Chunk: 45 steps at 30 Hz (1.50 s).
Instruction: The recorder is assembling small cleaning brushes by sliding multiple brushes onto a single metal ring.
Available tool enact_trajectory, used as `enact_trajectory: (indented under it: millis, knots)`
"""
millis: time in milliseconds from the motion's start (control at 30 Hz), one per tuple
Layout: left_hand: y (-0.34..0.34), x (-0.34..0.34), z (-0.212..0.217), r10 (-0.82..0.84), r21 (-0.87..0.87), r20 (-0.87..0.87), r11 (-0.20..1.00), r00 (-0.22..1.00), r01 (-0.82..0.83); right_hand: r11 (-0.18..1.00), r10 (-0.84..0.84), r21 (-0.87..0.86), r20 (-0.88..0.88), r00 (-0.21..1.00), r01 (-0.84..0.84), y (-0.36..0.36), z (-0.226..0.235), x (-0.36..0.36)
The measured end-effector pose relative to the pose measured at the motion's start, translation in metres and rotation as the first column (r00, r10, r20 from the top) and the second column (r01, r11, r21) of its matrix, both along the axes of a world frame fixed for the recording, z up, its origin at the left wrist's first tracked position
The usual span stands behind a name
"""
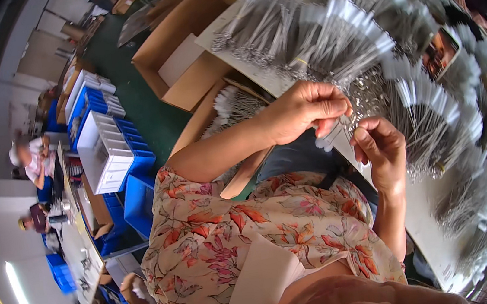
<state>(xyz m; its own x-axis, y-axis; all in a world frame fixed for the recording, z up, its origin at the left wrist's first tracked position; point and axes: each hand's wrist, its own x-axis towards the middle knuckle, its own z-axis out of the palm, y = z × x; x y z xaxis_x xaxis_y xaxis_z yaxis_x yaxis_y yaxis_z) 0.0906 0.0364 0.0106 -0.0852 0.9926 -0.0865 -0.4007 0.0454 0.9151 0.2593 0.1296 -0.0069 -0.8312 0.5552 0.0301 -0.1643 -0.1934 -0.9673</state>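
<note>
My left hand is pinched closed over the table's near edge, thumb against the fingers. A few thin pieces with whitish translucent ends stick out below its fingertips. Close beside it, my right hand is also in a pinch, thumb to forefinger. What sits between its fingertips is too small to make out. Just beyond both hands lies a pile of small shiny metal pieces. Bundles of thin metal wires with white translucent ends lie behind it, and another such bundle is to the right.
More wire bundles cover the white table along the right. An open cardboard box stands at the far left of the table; a lower box holds similar wires. Blue and white bins and two people are farther left.
</note>
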Motion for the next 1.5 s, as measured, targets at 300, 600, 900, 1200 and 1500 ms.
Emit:
enact_trajectory:
  millis: [300,600,900,1200,1500]
  knots:
    - [-0.042,-0.008,0.023,0.042,-0.019,-0.164,0.999,0.986,-0.046,0.987,0.159,-0.008,-0.045,0.986,-0.159,-0.014,0.008,-0.019]
    - [-0.075,-0.01,0.058,0.386,0.343,-0.849,0.922,0.36,-0.179,0.937,0.344,-0.032,-0.086,0.935,-0.348,-0.028,0.031,-0.048]
    - [-0.086,-0.043,0.008,0.606,0.272,-0.035,0.771,0.795,-0.576,0.957,0.147,0.279,-0.233,0.961,-0.079,-0.053,-0.008,-0.122]
    - [-0.097,-0.065,0.004,0.787,0.319,-0.188,0.615,0.588,-0.721,0.931,0.198,0.346,-0.219,0.955,-0.114,-0.064,-0.015,-0.152]
    - [-0.1,-0.071,-0.019,0.494,0.285,-0.737,0.846,0.461,-0.45,0.968,0.252,0.008,-0.085,0.964,-0.253,-0.046,-0.024,-0.145]
